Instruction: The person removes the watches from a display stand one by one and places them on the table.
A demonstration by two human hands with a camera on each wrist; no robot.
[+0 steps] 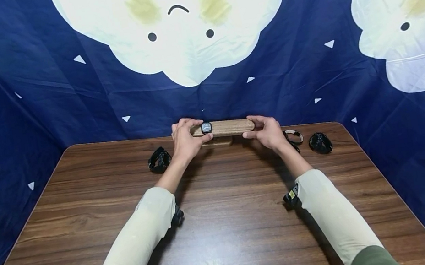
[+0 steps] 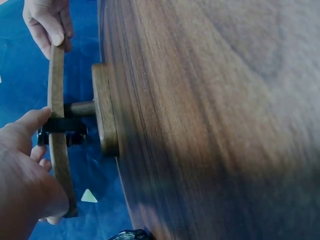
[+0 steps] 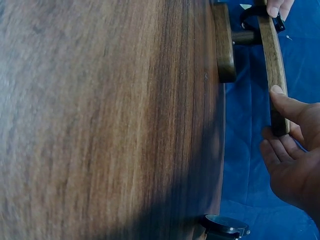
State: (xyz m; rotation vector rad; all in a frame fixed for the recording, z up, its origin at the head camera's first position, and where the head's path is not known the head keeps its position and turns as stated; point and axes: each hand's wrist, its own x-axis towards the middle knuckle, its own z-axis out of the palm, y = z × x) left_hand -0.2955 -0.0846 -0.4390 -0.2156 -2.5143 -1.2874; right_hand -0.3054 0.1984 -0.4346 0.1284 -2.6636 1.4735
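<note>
A wooden watch stand (image 1: 232, 126) with a long crossbar, a short post and a flat base (image 2: 104, 110) is at the table's far edge. A smartwatch (image 1: 206, 127) with a black band is around the crossbar, left of its middle. My left hand (image 1: 186, 141) curls about the bar's left part, thumb and fingers on either side at the smartwatch; part of the band is hidden. At the bar's right end, my right hand (image 1: 266, 132) pinches the wood between thumb and fingers.
A black watch (image 1: 159, 160) lies left of the stand. To the right are a light-coloured watch band (image 1: 294, 136), partly behind the right wrist, and another black watch (image 1: 320, 143). A blue cloth wall (image 1: 99, 104) with cloud prints rises behind the wooden table (image 1: 225, 186).
</note>
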